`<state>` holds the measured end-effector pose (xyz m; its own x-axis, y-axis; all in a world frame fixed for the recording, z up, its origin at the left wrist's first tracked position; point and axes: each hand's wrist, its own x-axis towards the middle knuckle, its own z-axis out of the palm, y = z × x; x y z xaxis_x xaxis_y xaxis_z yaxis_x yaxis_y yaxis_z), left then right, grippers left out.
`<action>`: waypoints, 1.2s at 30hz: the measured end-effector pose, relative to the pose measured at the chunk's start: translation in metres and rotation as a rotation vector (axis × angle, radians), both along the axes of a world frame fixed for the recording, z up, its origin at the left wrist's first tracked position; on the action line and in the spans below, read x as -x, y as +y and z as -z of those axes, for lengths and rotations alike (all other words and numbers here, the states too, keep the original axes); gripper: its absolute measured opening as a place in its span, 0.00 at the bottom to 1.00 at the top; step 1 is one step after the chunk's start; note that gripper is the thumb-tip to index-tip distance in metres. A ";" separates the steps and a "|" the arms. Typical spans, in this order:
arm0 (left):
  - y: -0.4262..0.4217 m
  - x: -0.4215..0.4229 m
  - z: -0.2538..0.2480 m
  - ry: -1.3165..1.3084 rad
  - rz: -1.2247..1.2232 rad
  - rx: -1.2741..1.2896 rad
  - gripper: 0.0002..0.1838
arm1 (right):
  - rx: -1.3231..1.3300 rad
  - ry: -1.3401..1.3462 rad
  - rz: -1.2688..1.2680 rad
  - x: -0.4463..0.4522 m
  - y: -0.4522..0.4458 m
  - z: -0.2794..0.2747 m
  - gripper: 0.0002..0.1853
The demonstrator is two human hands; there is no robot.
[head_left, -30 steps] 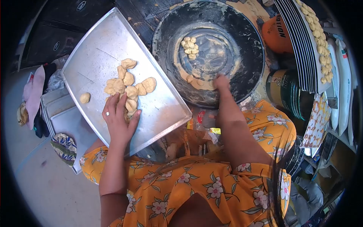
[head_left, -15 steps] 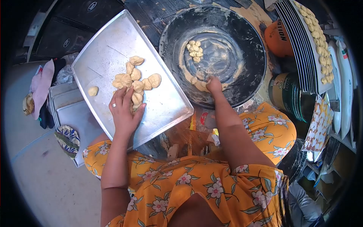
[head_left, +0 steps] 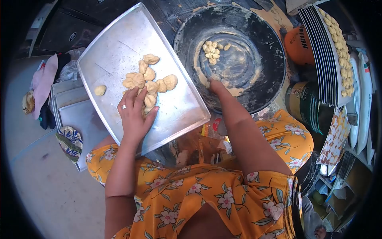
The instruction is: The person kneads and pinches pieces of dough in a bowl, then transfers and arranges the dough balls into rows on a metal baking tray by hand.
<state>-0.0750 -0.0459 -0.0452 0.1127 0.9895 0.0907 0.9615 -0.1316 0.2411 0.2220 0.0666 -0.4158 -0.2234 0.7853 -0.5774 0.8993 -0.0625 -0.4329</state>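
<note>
On the metal tray, my left hand curls its fingers and thumb round part of a clump of dough. One round dough ball sits apart at the tray's left side. My right hand is low inside the black basin, close to its floury floor. Its fingers look closed, and whatever they hold is hidden. Further up in the basin lies a cluster of small dough pieces, with a single dough piece just right of it.
At the right stands a stack of trays, its outermost one covered with rows of dough pieces. An orange container and a dark green bucket stand beside the basin. More metal trays lean at the left.
My right hand has shifted left within the basin. A single dough piece now lies right of the cluster there. My left hand stays on the dough; the whole view has shifted slightly.
</note>
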 end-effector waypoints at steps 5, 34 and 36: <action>0.000 -0.001 -0.004 0.000 0.001 0.019 0.36 | -0.090 0.005 0.007 -0.008 0.011 -0.074 0.24; 0.054 -0.001 -0.008 0.039 -0.344 0.118 0.31 | -0.694 0.708 -0.566 0.029 0.052 -0.415 0.17; 0.055 -0.013 -0.013 0.105 -0.365 0.076 0.31 | -0.659 0.646 -0.566 -0.059 0.074 -0.409 0.15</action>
